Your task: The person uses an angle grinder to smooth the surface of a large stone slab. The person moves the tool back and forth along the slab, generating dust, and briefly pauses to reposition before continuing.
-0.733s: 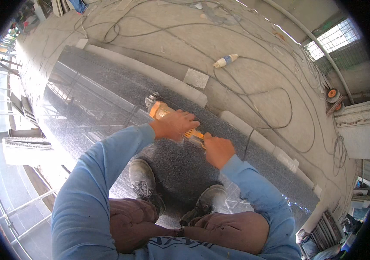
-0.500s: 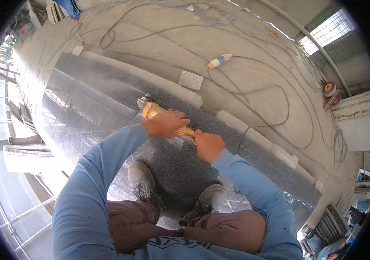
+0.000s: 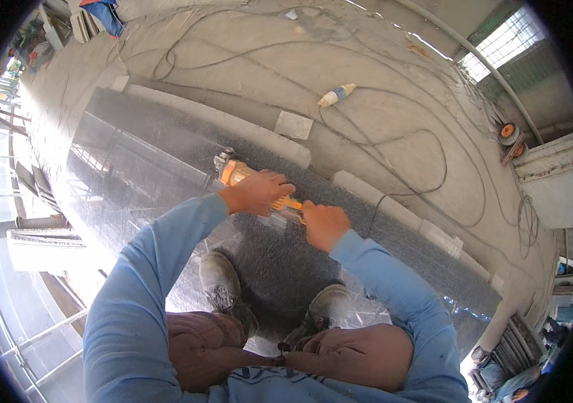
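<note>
An orange angle grinder [image 3: 233, 170] rests its metal head on a dark, glossy stone slab [image 3: 159, 158]. My left hand [image 3: 257, 192] wraps over the middle of its body. Behind it, my right hand [image 3: 325, 224] grips the rear end, fingers closed. The grinder points toward the far left, and a faint haze of dust trails from its head across the slab. The disc itself is too small to make out. My dusty shoes [image 3: 219, 277] are on the slab, just below my hands.
Pale stone strips [image 3: 387, 203] lie along the slab's far edge, with a small square tile [image 3: 293, 125] beside them. A dark cable [image 3: 444, 168] loops over the dusty floor near a white-and-blue bottle-shaped object [image 3: 337, 95]. Wheels with orange hubs [image 3: 508, 133] stand at right.
The view has shifted very slightly. Both hands keep their hold on the angle grinder in nearly the same place, and the dust plume looks thinner.
</note>
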`<state>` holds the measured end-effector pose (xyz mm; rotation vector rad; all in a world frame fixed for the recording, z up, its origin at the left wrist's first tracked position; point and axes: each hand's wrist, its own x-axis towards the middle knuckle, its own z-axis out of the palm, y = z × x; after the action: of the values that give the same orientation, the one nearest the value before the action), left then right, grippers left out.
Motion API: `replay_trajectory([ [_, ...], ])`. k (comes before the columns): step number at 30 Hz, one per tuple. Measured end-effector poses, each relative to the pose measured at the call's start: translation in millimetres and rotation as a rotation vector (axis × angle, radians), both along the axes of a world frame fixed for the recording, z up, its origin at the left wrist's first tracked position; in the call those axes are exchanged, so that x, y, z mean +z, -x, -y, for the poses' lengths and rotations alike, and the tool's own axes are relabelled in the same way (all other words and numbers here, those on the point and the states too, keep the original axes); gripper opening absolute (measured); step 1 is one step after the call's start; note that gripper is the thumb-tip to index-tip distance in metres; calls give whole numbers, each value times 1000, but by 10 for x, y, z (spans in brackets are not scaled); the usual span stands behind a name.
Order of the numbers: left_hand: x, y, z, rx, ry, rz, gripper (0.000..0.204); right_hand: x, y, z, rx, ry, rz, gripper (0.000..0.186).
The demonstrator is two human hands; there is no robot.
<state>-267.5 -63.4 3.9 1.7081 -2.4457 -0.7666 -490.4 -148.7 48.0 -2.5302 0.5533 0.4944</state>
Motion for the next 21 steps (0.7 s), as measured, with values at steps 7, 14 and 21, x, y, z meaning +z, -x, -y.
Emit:
replay_trajectory([
  [7,54,388,41,-26,51,-5,73,205,341,21,-20,27,-48,18],
  [14,160,380,63,-12,4,25,72,139,321,13,-22,55,2,16],
  [21,72,150,27,-5,19,28,64,-9,97,-2,-22,10,8,15],
])
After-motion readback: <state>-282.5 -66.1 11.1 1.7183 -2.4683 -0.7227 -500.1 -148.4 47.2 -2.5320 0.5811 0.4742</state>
